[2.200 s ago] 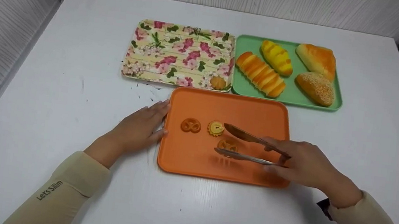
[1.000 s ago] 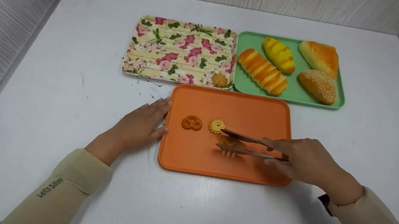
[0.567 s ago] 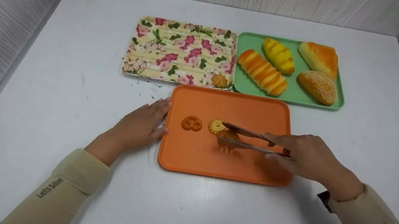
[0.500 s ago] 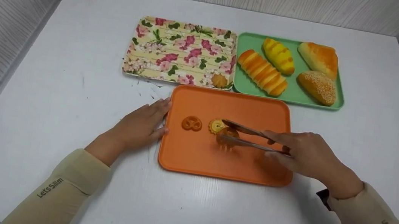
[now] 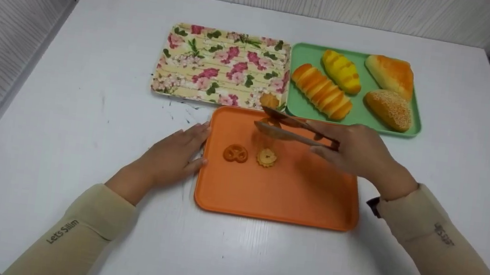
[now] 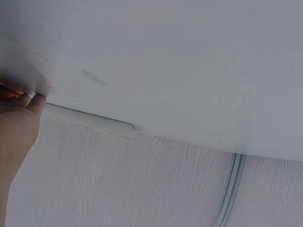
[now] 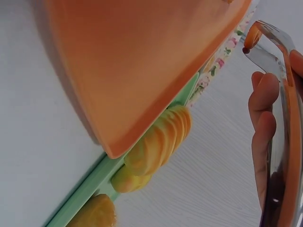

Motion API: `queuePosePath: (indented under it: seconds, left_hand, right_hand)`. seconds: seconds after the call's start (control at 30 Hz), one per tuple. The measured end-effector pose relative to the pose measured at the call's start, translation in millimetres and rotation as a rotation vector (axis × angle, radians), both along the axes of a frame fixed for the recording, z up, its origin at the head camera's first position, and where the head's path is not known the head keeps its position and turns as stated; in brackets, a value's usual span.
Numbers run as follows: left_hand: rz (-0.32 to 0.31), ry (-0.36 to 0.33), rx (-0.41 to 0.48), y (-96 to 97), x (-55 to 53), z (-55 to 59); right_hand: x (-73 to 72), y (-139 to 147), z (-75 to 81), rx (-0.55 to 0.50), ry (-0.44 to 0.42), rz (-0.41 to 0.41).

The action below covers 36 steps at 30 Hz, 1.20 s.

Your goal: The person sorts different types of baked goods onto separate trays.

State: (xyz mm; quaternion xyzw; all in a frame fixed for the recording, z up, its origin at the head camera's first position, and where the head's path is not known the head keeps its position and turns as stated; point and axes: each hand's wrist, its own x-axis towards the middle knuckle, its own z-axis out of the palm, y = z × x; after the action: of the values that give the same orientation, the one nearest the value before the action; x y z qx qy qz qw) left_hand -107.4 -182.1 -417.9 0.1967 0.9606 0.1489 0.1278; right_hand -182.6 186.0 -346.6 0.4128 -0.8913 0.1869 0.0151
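Table [image 5: 221,256] below, the right hand [image 5: 359,149] is gripping tongs [image 5: 289,136] over the orange tray's [image 5: 238,188] far edge; slackening could drop their cookie [image 7: 253,36].

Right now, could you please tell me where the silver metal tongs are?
In the head view, the silver metal tongs are in the right hand, over the far half of the orange rectangular tray, tips near the floral rectangular tray.

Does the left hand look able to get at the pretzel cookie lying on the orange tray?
Probably yes: the left hand touches the orange tray, with only the low rim standing between it and the pretzel cookie.
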Motion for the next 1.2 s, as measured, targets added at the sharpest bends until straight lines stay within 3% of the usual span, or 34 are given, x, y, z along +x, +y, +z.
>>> queuePosePath:
  seconds: [0.27,0.63,1.0,1.2]
  left_hand:
    - [-0.006,0.001,-0.008,-0.6,0.4,0.2]
    - [-0.004,-0.002,0.002,-1.6,0.7,0.9]
    - [-0.012,0.005,0.016,-0.7,1.2,0.9]
    - [-0.007,0.003,0.012,-1.3,2.3,1.1]
  right_hand:
    - [-29.1,-18.9,-0.9,0.029,-0.063,-0.096]
    - [-57.3,-46.0,-0.3,0.095,-0.196,-0.302]
    - [-76.6,-58.6,-11.7,0.124,-0.181,-0.398]
    - [-81.5,-58.7,-15.3,0.149,-0.164,-0.398]
